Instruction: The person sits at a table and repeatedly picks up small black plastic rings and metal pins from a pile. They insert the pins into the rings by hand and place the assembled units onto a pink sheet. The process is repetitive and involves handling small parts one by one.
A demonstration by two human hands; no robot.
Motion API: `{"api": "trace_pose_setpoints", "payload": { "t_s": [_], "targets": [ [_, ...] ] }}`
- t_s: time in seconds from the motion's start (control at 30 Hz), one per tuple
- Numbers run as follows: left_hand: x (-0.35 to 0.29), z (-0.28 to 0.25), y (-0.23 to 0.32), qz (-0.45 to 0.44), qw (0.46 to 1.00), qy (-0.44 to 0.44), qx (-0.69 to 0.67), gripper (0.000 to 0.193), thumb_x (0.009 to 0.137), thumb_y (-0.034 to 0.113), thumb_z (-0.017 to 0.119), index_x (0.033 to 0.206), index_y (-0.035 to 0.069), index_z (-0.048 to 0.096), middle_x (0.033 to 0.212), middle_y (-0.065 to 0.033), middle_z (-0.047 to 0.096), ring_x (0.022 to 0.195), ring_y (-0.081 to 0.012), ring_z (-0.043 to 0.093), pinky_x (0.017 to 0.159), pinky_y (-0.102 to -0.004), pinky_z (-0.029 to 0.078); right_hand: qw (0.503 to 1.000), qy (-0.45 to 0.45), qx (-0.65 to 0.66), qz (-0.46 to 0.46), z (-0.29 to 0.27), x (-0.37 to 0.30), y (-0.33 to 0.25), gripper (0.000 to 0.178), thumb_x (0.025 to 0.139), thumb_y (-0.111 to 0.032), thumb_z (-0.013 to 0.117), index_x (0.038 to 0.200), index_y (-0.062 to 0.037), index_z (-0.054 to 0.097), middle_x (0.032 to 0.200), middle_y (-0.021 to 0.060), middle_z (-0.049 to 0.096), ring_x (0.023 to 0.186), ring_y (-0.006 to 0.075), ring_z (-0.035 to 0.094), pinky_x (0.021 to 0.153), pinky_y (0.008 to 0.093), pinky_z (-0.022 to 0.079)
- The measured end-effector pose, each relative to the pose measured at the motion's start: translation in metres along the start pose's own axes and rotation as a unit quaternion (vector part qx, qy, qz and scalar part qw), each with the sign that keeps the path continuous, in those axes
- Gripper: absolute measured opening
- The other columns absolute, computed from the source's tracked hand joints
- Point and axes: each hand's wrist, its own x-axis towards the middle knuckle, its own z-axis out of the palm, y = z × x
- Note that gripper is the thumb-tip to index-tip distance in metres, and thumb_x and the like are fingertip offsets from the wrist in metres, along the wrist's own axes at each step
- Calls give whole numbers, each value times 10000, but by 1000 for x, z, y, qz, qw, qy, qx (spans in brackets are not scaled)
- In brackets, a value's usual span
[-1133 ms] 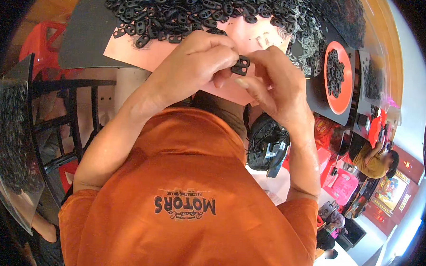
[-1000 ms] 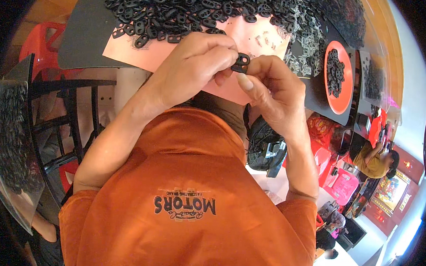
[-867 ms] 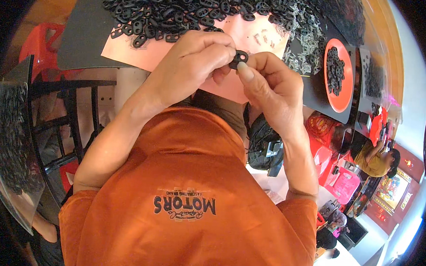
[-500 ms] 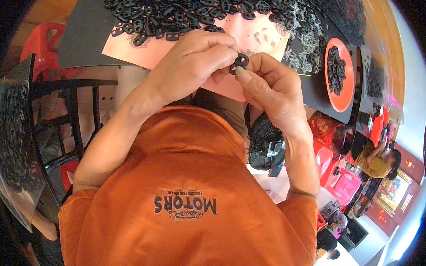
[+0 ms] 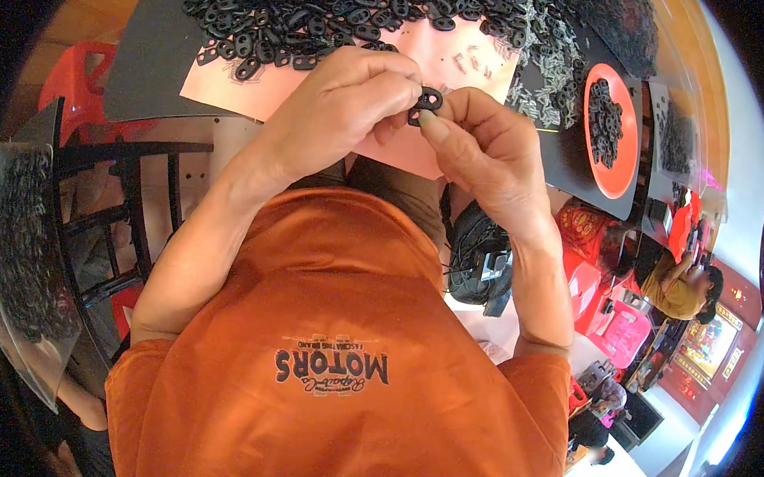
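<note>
Over the near edge of the table my two hands meet at a small black cord lock (image 5: 426, 107) with two round holes. My right hand (image 5: 488, 149) pinches it between thumb and forefinger, the thumb lying on its near end. Fingers curled, my left hand (image 5: 341, 100) closes in against the cord lock's left edge. Its fingertips are partly hidden, so I cannot make out whether a small part sits between them. Beyond my hands, a large heap of similar black two-hole pieces (image 5: 323, 14) spreads over the table. Small clear or silvery parts, perhaps springs, (image 5: 546, 84) lie heaped at the right.
A pink sheet (image 5: 227, 82) covers part of the dark tabletop (image 5: 142, 66); a few small loose parts (image 5: 472, 62) lie on it. An orange-red oval dish (image 5: 621, 164) of black pieces stands at the right. A red chair (image 5: 69, 80) is at the left, and other people (image 5: 682, 290) sit farther right.
Both hands and the cord lock have shifted very slightly left and away from me. The grip of my right hand looks the same.
</note>
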Motion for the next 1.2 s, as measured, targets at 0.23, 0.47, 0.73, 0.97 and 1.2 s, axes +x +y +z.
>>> {"api": "trace_pose_setpoints", "payload": {
  "t_s": [0.23,0.47,0.73,0.97,1.2],
  "targets": [
    [0,1,1,-24,1000,0,7,264,819,184,434,675,-14,533,592,-18,494,545,-86,479,503,-252,408,918,82,-298,-249,0,2,0,228,777,-143,668,904,1,546,697,112,528,557,216,547,495,319,447],
    [-3,7,8,-39,998,38,-7,263,821,185,431,670,-10,522,605,-22,507,549,-86,483,513,-247,406,904,79,-329,-260,-3,0,4,306,751,-162,686,962,0,534,725,123,528,584,261,568,504,350,462],
    [-2,5,5,-26,999,31,-22,205,828,235,455,672,102,462,612,77,357,547,-22,325,470,-212,258,976,92,-155,-123,12,0,4,231,799,-191,658,848,11,556,630,106,557,548,186,550,500,301,442],
    [-1,5,6,-18,1000,22,-8,200,830,228,447,683,95,470,615,81,359,557,-21,327,475,-209,253,998,55,-17,-6,10,0,-3,179,822,-140,631,772,5,539,624,-5,522,576,36,433,480,207,370],
    [0,6,-1,5,1000,23,8,200,839,221,456,687,92,477,607,83,363,548,-18,332,473,-205,256,999,36,27,30,8,-4,-5,128,827,-88,604,777,1,527,643,-29,506,590,20,418,483,187,352]
  ]
}}
